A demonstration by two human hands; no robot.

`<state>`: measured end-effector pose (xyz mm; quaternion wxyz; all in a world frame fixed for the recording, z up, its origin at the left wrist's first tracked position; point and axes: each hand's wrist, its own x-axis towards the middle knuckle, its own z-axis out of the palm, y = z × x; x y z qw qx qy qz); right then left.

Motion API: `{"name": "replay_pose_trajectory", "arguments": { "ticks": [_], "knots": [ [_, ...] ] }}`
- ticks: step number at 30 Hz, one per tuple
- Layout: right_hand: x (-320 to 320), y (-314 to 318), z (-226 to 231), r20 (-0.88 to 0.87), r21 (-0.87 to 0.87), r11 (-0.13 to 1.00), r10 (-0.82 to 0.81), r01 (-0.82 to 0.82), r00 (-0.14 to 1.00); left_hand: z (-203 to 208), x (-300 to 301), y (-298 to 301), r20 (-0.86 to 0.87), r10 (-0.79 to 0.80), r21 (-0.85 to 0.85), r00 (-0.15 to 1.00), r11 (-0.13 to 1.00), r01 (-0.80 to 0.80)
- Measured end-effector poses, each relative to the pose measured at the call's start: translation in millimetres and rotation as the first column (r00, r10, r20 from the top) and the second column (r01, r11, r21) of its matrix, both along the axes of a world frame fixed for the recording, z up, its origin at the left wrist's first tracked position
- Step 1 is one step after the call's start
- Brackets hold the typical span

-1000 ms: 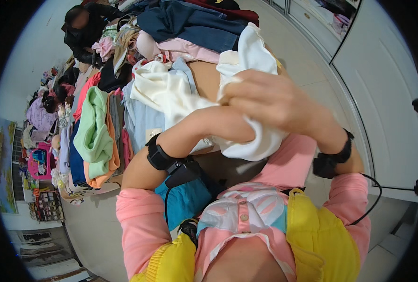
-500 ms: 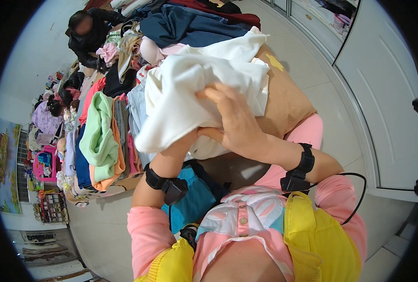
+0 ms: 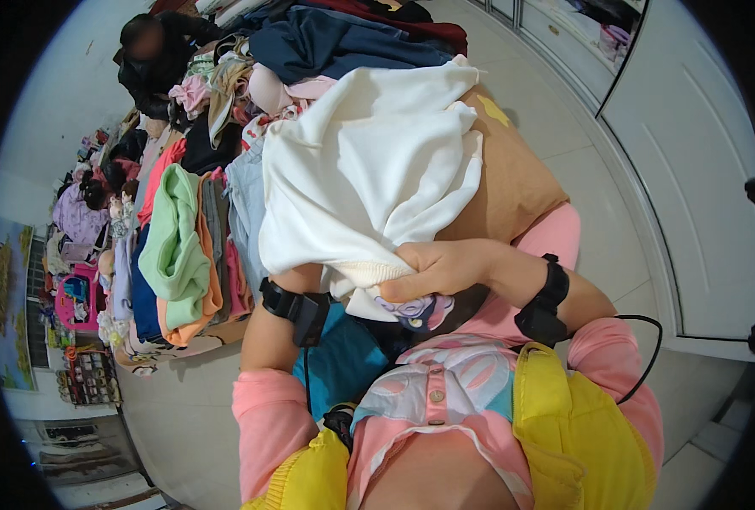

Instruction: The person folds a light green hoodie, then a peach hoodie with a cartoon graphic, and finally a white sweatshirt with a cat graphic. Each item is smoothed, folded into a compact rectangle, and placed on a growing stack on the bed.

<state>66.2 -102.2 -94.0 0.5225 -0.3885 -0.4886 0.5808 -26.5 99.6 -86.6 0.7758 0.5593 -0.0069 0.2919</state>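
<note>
A white sweatshirt (image 3: 369,161) with a ribbed edge lies spread over my lap and the pile in front of me. My right hand (image 3: 441,268) pinches its ribbed edge between thumb and fingers. Just below that hand a patch of dark cartoon print (image 3: 417,314) shows on the cloth. My left forearm (image 3: 277,331) reaches up under the left part of the sweatshirt, whose cloth hides the hand and its fingers. Beneath the sweatshirt on the right is a tan cushion-like thing (image 3: 513,174) with a yellow patch.
Folded clothes stand in a row at the left, among them a light green garment (image 3: 173,246). Dark blue trousers (image 3: 335,42) lie heaped at the far side. A person in black (image 3: 152,64) is at the far left. White cabinet doors (image 3: 683,187) line the right.
My right hand has come down from the middle of the sweatshirt to its near ribbed edge and closed there. The cloth now lies flatter, and my left hand has gone under it.
</note>
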Motion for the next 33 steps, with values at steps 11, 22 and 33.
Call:
{"name": "replay_pose_trajectory", "arguments": {
  "ticks": [11, 22, 33],
  "knots": [
    [92.1, 1.1, 2.9, -0.100, 0.190, 0.506, -0.842, 0.841, 0.530, 8.0, 72.4, -1.7, 0.468, 0.143, 0.883, 0.872, -0.033, -0.469],
    [109.7, -47.5, 16.4, -0.318, 0.137, 0.680, -0.658, 0.720, 0.682, 34.6, 63.0, -29.1, 0.388, 0.313, 0.921, 0.867, -0.160, -0.354],
    [122.9, -25.5, 21.8, 0.170, 0.687, -0.095, -0.943, 0.720, -0.287, 44.7, 87.6, -38.6, -0.431, 0.017, 0.206, 0.902, 0.975, 0.080]
  ]
}}
